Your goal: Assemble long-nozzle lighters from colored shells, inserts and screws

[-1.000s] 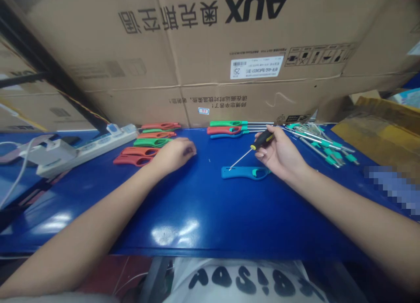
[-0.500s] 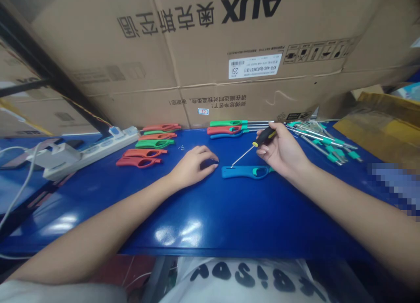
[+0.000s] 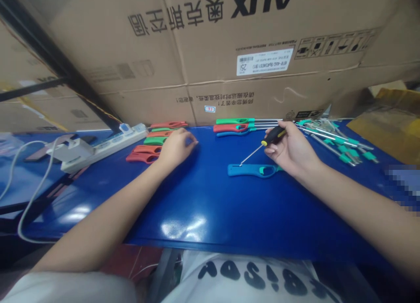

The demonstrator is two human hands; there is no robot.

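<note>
My right hand (image 3: 295, 147) is closed round the black and yellow handle of a screwdriver (image 3: 274, 136). The screwdriver slants down to the left, its tip at the slot near the left end of a blue lighter body (image 3: 246, 170). That body lies flat on the table, with a green trigger in its loop and its right end behind my right hand. My left hand (image 3: 177, 146) is lowered to the table beside a column of red, orange and green lighter shells (image 3: 143, 149). Its fingers are curled together; whatever is at the fingertips is hidden.
Long-necked lighters (image 3: 232, 121) lie at the back of the blue table (image 3: 203, 198). Metal rods with green ends (image 3: 344, 147) are heaped at the right. A white power strip (image 3: 105, 147) with cables stands left, and a large cardboard box (image 3: 210, 71) rises behind.
My left hand has moved left and away from the blue lighter body, to where small metal bits lay. The screwdriver stays at the body. The view has shifted slightly.
</note>
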